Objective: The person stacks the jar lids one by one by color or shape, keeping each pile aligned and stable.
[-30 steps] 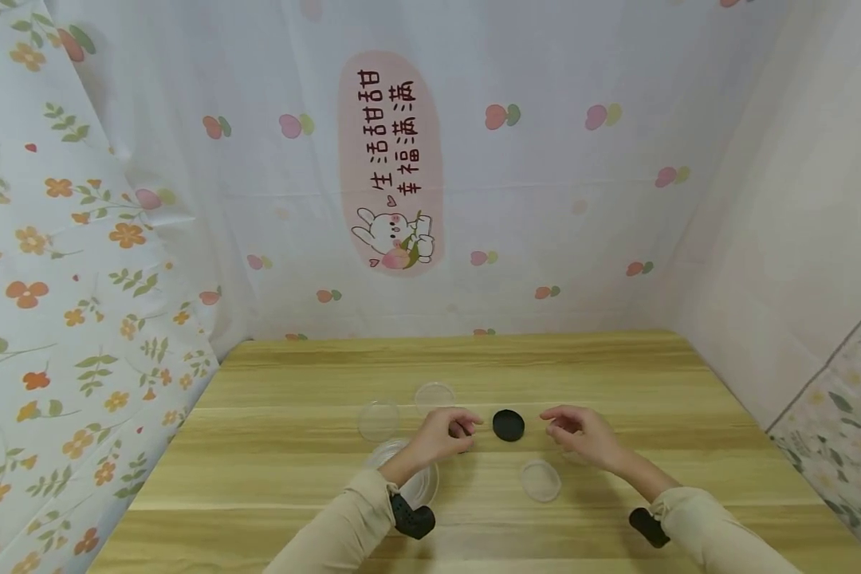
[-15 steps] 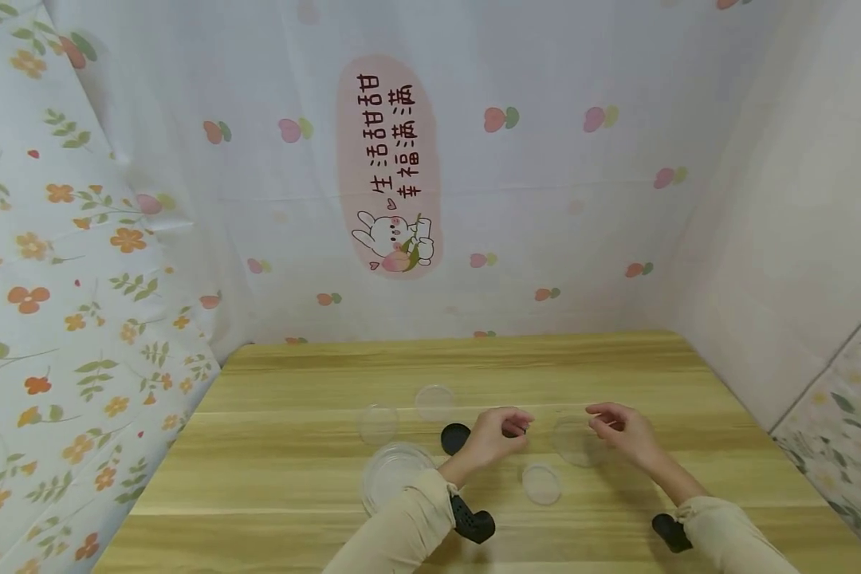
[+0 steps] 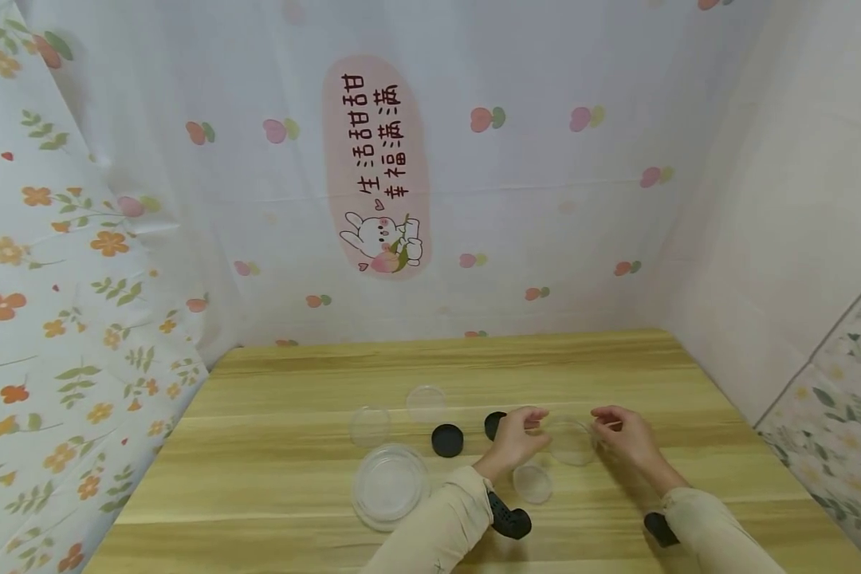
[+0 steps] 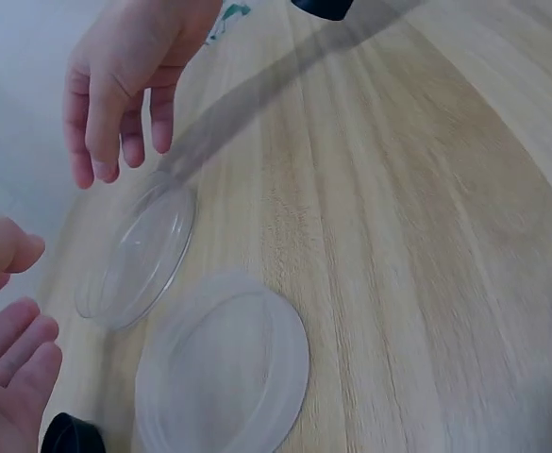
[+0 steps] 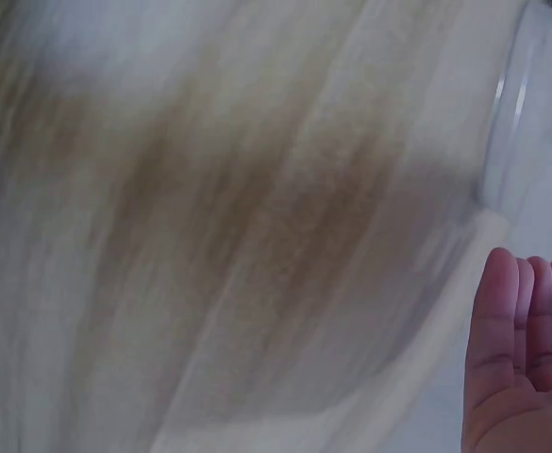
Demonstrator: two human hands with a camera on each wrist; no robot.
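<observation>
A clear shallow round dish lies on the table between the two hands. My left hand hovers at its left side with thumb and fingers apart. My right hand is at its right edge, fingers bent loosely; contact cannot be made out. Just in front lies a frosted round lid, nearer to the left forearm. Behind the left hand a black round cap is partly hidden. In the right wrist view, the right hand's fingers are extended beside the rim of the clear dish.
A second black round cap lies further left. Beyond it are two thin clear discs, one disc left of the other disc. A larger clear round container stands near the left sleeve. Patterned cloth hangs behind the wooden table.
Both hands have moved right, the left one from beside the black caps to the clear dish. The caps, discs and lid stay put; the head view has turned slightly.
</observation>
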